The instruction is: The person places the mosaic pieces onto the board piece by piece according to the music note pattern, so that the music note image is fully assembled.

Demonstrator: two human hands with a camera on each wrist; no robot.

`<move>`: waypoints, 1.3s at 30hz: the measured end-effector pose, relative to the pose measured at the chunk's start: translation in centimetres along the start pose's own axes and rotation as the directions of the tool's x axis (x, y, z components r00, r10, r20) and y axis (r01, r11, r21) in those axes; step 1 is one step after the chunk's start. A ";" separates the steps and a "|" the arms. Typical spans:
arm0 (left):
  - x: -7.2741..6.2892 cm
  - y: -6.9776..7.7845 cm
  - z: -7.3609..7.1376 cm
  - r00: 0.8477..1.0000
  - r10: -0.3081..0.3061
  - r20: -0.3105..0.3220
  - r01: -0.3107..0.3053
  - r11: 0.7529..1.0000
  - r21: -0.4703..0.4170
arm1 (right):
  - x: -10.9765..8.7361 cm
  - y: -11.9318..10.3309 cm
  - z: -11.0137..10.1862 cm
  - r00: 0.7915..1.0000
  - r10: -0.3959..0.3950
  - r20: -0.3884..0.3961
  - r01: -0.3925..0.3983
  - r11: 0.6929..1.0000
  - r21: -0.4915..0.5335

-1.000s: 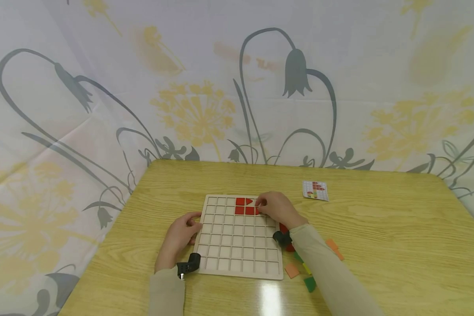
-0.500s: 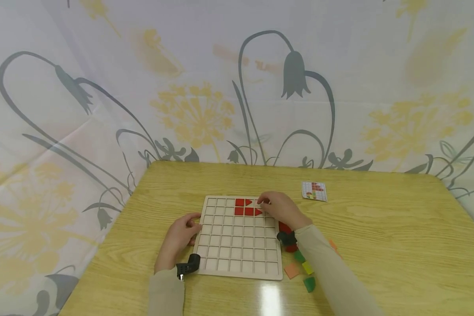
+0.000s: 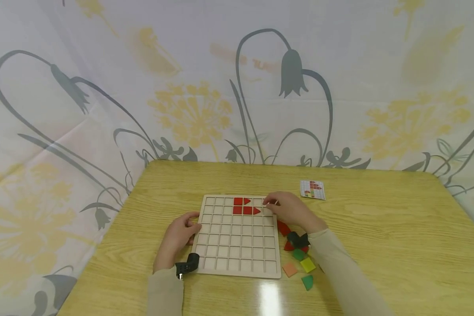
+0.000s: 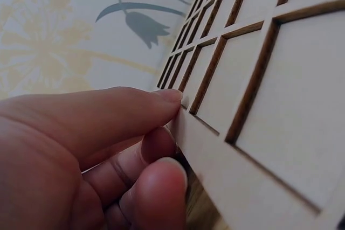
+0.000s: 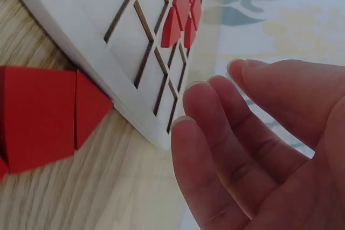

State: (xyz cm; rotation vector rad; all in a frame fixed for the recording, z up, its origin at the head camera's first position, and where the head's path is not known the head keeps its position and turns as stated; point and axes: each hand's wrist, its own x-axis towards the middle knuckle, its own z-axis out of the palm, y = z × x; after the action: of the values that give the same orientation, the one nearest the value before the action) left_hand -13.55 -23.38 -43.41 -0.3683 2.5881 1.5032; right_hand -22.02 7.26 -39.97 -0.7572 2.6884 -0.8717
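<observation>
A pale wooden grid board (image 3: 221, 263) lies on the table. Its top rows bear red squares (image 3: 238, 210) and red triangles (image 3: 256, 210) pointing right. At the left edge my left hand (image 3: 177, 237) holds the board; in the left wrist view the thumb (image 4: 156, 100) lies on the rim with fingertips curled beside it. My right hand (image 3: 294, 211) hovers over the upper right corner, holding nothing. The right wrist view shows its relaxed fingers (image 5: 197, 154) apart from the board, and the placed red pieces (image 5: 183, 4) beyond.
Right of the board lie loose red pieces (image 3: 283, 228), green pieces (image 3: 307, 282), a yellow square (image 3: 308, 264) and an orange square (image 3: 290, 269). A printed pattern card (image 3: 312, 190) rests farther back. Behind the table (image 3: 379, 210) hangs a flowered cloth (image 3: 205, 52).
My right hand has let go of the red triangle in the second row and drawn away to the right, uncovering that triangle and more loose pieces. My left hand keeps its place.
</observation>
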 end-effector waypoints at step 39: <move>-0.1 0.1 0.3 0.999 0.014 -0.029 -0.012 0.998 0.066 | -6.3 3.0 -0.9 0.999 0.012 -0.046 -0.005 0.991 0.135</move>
State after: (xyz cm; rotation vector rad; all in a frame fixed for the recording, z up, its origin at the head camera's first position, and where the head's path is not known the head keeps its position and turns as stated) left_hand -13.51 -23.11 -43.43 -0.3698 2.6600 1.4232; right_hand -18.26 13.11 -40.80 -0.7029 2.6377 -1.0701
